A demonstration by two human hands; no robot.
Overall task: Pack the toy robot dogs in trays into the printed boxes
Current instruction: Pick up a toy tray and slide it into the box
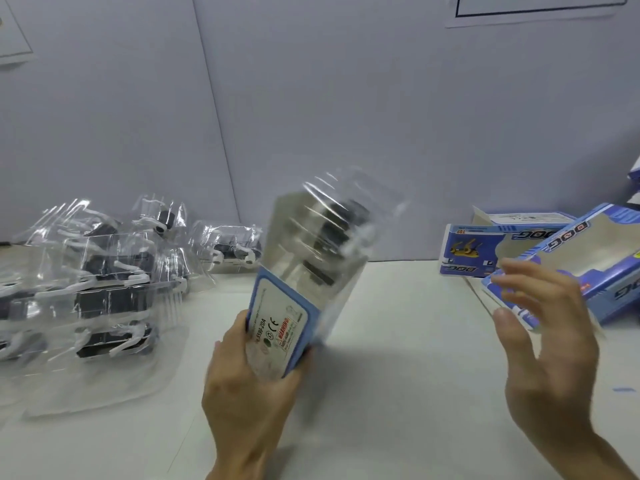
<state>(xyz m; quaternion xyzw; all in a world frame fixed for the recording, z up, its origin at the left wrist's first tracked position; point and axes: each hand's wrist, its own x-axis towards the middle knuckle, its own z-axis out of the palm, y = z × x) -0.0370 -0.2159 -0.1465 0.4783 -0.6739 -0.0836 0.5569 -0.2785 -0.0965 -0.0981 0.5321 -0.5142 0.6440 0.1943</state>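
- Head view: the left hand [249, 386] grips the near end of a printed box [282, 323], fingers and thumb curled round it. The box is tilted with its open end up and away, probably so the load slides down inside.
- A clear tray [349, 251] with a dark toy robot dog [341, 220] stands partly out of that far end. It is blurred, so I cannot tell how deep it sits.
- The right hand [547, 341] is spread and holds nothing, at near right, likely ready to push the tray home or close the flaps.
- Empty boxes [485, 244] lie open at far right, within its reach.
- More trayed dogs [104, 289] are piled at left on the white table [398, 375], waiting their turn.
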